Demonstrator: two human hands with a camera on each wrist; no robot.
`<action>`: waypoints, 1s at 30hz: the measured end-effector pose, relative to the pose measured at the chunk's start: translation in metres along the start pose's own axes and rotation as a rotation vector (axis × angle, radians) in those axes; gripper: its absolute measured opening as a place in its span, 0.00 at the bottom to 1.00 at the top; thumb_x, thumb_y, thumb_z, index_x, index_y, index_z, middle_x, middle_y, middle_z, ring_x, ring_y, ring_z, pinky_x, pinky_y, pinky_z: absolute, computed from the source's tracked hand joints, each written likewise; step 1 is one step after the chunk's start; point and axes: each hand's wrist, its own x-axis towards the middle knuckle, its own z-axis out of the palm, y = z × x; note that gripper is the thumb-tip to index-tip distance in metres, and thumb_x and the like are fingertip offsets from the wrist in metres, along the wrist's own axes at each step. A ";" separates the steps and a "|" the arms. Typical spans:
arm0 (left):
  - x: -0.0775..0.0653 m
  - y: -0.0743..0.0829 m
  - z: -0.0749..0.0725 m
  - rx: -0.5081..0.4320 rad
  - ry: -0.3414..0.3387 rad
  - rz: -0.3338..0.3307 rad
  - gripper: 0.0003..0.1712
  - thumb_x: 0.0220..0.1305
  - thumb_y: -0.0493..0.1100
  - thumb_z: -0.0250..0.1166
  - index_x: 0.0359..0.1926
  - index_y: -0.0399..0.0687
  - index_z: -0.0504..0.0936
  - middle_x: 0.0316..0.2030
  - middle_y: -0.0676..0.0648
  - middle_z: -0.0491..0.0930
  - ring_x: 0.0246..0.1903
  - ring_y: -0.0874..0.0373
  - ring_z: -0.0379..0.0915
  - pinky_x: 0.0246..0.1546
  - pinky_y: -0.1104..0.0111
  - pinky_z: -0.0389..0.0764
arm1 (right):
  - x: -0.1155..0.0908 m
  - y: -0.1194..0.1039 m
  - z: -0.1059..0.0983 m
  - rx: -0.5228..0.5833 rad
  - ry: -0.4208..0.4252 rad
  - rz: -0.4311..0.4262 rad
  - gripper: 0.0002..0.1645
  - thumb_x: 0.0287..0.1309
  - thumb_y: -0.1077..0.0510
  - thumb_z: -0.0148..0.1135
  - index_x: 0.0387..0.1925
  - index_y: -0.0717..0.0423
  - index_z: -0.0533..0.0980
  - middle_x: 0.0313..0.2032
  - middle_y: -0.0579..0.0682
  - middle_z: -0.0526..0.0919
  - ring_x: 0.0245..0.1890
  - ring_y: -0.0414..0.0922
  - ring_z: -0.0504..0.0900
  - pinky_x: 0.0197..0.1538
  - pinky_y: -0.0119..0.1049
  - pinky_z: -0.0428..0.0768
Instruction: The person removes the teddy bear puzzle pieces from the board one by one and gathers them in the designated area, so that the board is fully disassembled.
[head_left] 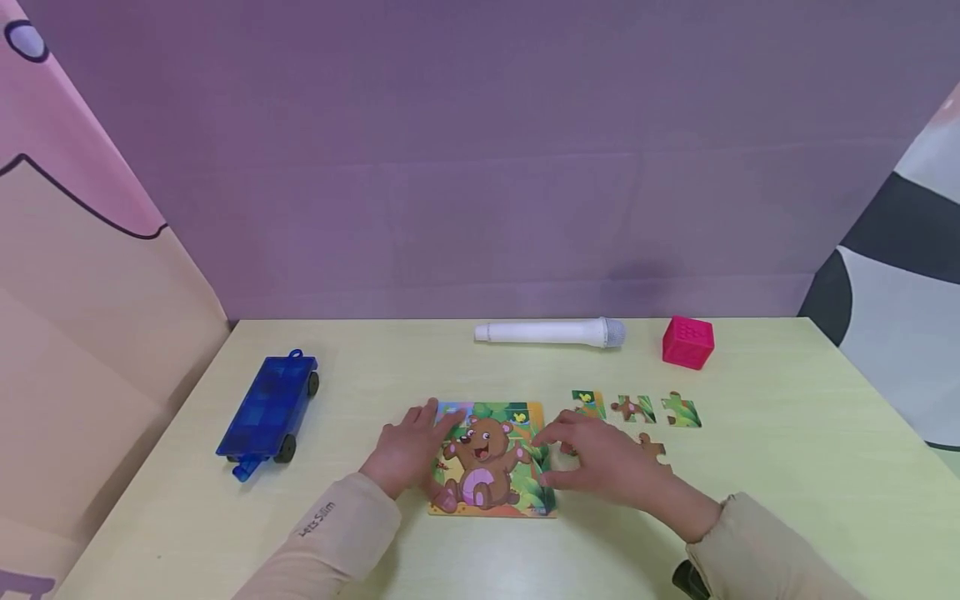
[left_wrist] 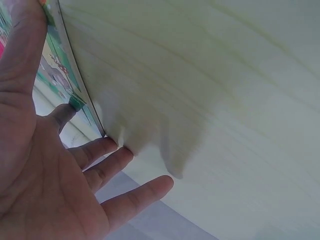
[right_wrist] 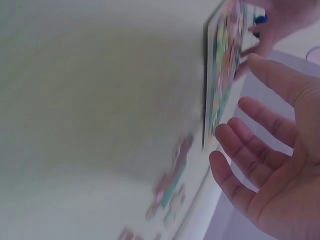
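Observation:
A jigsaw puzzle with a brown cartoon bear (head_left: 480, 479) lies flat in its frame (head_left: 495, 513) on the table. My left hand (head_left: 408, 450) rests at its left side, thumb at the lower left corner and a fingertip over the upper left part. In the left wrist view, the left hand's fingers (left_wrist: 102, 172) spread along the board's edge. On the opposite side my right hand (head_left: 600, 458) is beside the right edge, fingers apart and loosely bent. The right wrist view shows nothing in that hand's palm (right_wrist: 287, 195).
Loose puzzle pieces (head_left: 682, 411) lie right of the board, some partly hidden by the right hand. A white toy microphone (head_left: 547, 332) and a pink cube (head_left: 687, 342) stand farther back. At left is a blue wheeled toy cart (head_left: 270, 408). A purple panel (head_left: 510, 167) rises behind the table.

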 end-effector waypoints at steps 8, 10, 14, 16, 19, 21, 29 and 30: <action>0.001 0.001 -0.002 -0.024 -0.015 -0.003 0.66 0.35 0.54 0.86 0.76 0.48 0.64 0.74 0.32 0.58 0.71 0.37 0.57 0.61 0.35 0.68 | 0.010 -0.017 0.020 -0.008 -0.025 -0.048 0.19 0.54 0.48 0.77 0.47 0.46 0.86 0.39 0.40 0.77 0.29 0.34 0.71 0.31 0.32 0.74; 0.002 0.000 -0.001 -0.026 -0.017 -0.003 0.66 0.36 0.54 0.86 0.76 0.49 0.64 0.74 0.32 0.58 0.71 0.37 0.57 0.61 0.35 0.68 | 0.011 -0.022 0.024 -0.037 -0.022 -0.026 0.18 0.53 0.47 0.77 0.46 0.45 0.87 0.38 0.40 0.76 0.27 0.33 0.69 0.28 0.31 0.72; 0.004 -0.001 0.001 -0.028 -0.023 -0.007 0.65 0.37 0.54 0.86 0.76 0.49 0.64 0.74 0.32 0.58 0.71 0.37 0.57 0.62 0.35 0.68 | 0.015 -0.030 0.028 -0.083 -0.034 0.027 0.20 0.50 0.45 0.79 0.44 0.47 0.87 0.39 0.40 0.77 0.27 0.35 0.70 0.26 0.32 0.70; 0.004 -0.001 0.001 -0.030 -0.026 -0.010 0.65 0.37 0.54 0.86 0.77 0.49 0.63 0.74 0.32 0.57 0.72 0.36 0.56 0.62 0.35 0.67 | 0.016 -0.033 0.030 -0.093 -0.035 0.038 0.21 0.48 0.45 0.80 0.43 0.47 0.87 0.39 0.40 0.77 0.30 0.37 0.72 0.27 0.32 0.71; 0.004 -0.001 0.001 -0.028 -0.022 -0.008 0.65 0.37 0.54 0.86 0.77 0.49 0.63 0.74 0.32 0.57 0.72 0.36 0.56 0.62 0.35 0.68 | 0.017 -0.036 0.032 -0.100 -0.025 0.029 0.20 0.46 0.47 0.81 0.41 0.48 0.87 0.40 0.41 0.78 0.35 0.40 0.77 0.31 0.33 0.75; 0.003 -0.001 0.000 -0.026 -0.019 -0.007 0.65 0.37 0.54 0.86 0.77 0.50 0.63 0.74 0.33 0.57 0.72 0.37 0.56 0.62 0.35 0.68 | 0.018 -0.037 0.033 -0.095 -0.020 0.026 0.19 0.46 0.48 0.82 0.40 0.48 0.87 0.40 0.41 0.78 0.37 0.42 0.79 0.34 0.35 0.78; 0.004 -0.004 0.002 -0.026 -0.020 -0.006 0.65 0.37 0.54 0.86 0.76 0.48 0.64 0.74 0.32 0.58 0.71 0.36 0.57 0.61 0.35 0.68 | 0.021 -0.038 0.036 -0.039 -0.026 0.056 0.18 0.45 0.51 0.83 0.38 0.48 0.84 0.40 0.40 0.77 0.39 0.43 0.79 0.39 0.42 0.79; 0.004 -0.004 0.003 -0.027 -0.019 -0.005 0.65 0.37 0.54 0.86 0.76 0.48 0.64 0.74 0.32 0.58 0.71 0.36 0.58 0.61 0.35 0.68 | 0.022 -0.038 0.036 -0.037 -0.024 0.058 0.19 0.45 0.51 0.83 0.38 0.47 0.83 0.39 0.40 0.77 0.38 0.43 0.78 0.38 0.42 0.78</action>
